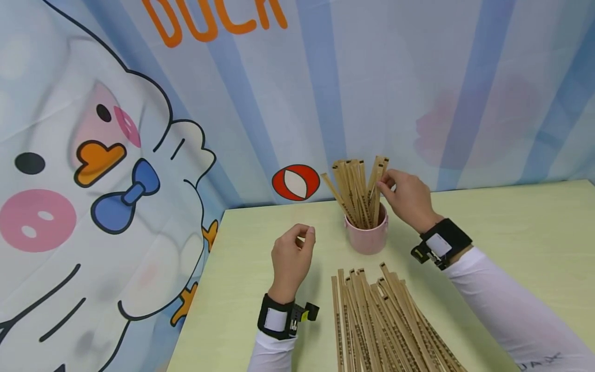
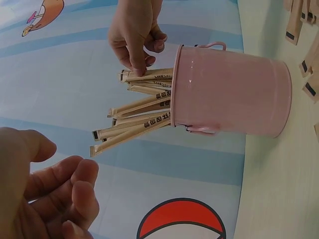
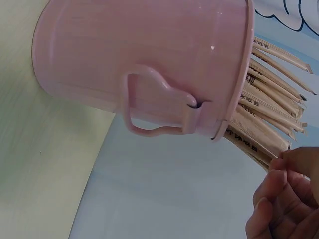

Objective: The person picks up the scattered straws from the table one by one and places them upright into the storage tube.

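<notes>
A small pink bucket point(image 1: 366, 238) stands on the table, holding several paper-wrapped straws point(image 1: 351, 191) upright and leaning outward. My right hand point(image 1: 409, 199) is at the bucket's right side, its thumb and forefinger pinching the top of a wrapped straw point(image 3: 256, 142) whose lower end is inside the rim. My left hand point(image 1: 292, 261) hovers to the left of the bucket, apart from it. Its fingers are loosely bent with nothing between them, as the left wrist view shows. A spread pile of wrapped straws point(image 1: 372, 320) lies on the table in front of the bucket.
The pale green table point(image 1: 506, 227) reaches back to a blue striped cloth backdrop point(image 1: 381, 77) printed with cartoon figures. Behind the bucket the cloth hangs close. Loop handles point(image 3: 154, 99) stick out from the bucket's sides.
</notes>
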A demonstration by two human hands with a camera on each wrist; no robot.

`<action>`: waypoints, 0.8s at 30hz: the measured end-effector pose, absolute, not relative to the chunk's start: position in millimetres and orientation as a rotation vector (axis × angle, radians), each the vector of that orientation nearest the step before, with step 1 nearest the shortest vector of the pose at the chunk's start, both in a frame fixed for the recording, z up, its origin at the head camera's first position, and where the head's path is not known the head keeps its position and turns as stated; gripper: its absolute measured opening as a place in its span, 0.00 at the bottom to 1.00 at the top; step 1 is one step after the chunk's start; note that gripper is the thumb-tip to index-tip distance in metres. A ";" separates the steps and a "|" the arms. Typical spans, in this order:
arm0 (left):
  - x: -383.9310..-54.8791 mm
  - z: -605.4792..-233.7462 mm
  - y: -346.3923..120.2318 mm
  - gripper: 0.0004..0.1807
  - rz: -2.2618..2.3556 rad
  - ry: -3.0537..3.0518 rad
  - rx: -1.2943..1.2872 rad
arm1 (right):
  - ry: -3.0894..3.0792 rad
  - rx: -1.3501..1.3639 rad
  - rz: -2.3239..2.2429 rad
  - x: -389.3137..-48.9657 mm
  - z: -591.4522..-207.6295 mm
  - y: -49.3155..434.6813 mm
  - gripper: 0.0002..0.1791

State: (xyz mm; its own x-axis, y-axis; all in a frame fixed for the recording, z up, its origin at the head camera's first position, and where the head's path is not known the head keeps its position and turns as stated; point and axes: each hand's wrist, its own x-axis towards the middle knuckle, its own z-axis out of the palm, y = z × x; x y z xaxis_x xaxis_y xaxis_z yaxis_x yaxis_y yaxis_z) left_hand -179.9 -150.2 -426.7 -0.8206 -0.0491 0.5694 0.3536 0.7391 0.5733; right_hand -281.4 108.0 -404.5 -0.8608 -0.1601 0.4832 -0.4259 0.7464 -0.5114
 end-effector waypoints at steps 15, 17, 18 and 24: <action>-178.8 -424.1 -150.5 0.11 -0.939 -2.372 -0.232 | -2.564 0.384 0.987 -247.9 -419.6 140.9 0.18; -178.4 -423.9 -150.2 0.11 -0.938 -2.370 -0.233 | -2.557 0.366 0.996 -240.8 -423.7 145.8 0.18; -178.1 -423.9 -150.1 0.11 -0.937 -2.368 -0.233 | -2.549 0.360 1.000 -236.9 -425.8 148.2 0.18; -176.8 -423.6 -150.1 0.11 -0.936 -2.372 -0.228 | -2.494 0.304 1.034 -217.1 -434.7 160.8 0.17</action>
State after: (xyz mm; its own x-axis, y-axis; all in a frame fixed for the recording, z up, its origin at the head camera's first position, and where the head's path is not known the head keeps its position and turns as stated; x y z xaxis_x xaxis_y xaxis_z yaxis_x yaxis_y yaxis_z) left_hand -176.8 -150.1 -423.6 -0.8209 -0.0497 0.5689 0.3522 0.7401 0.5729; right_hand -217.1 160.8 -434.7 -0.8872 -0.0396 0.4598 -0.3533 0.6992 -0.6215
